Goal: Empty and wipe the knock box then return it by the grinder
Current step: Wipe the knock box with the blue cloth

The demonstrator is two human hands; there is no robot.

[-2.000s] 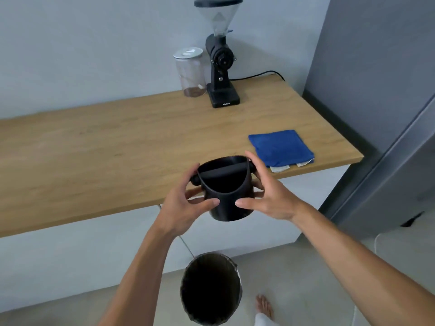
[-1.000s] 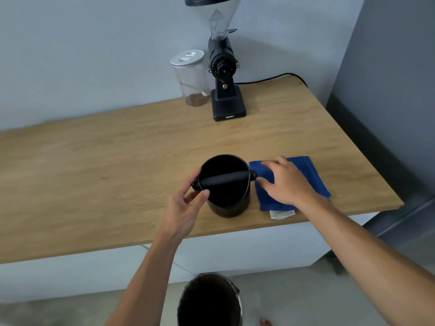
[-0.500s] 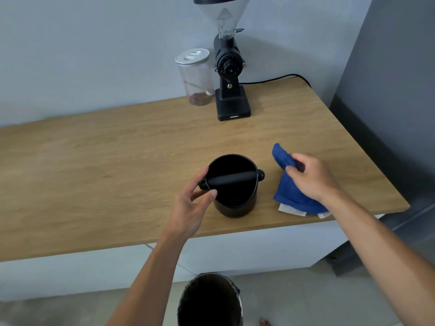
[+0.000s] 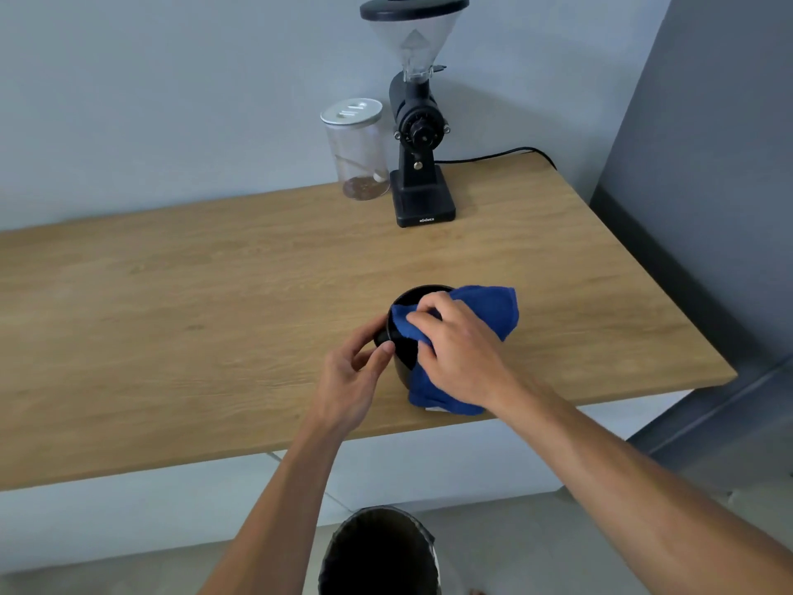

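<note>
The black knock box (image 4: 403,358) stands upright on the wooden counter (image 4: 214,302), near its front edge. My left hand (image 4: 354,380) grips its left side at the bar's end. My right hand (image 4: 459,354) holds a blue cloth (image 4: 493,311) and presses it over the box's rim and into its opening. The cloth hides most of the box's inside and right wall. The black grinder (image 4: 418,135) stands at the back of the counter by the wall.
A glass jar (image 4: 356,150) with a metal lid stands left of the grinder. The grinder's cord (image 4: 493,155) runs to the right along the wall. A dark bin (image 4: 379,551) stands on the floor below the counter edge. A grey cabinet (image 4: 708,165) borders the right side.
The knock box went from above the bin down onto the counter. My right hand let go of it, picked up the blue cloth and brought it over the box's opening.
</note>
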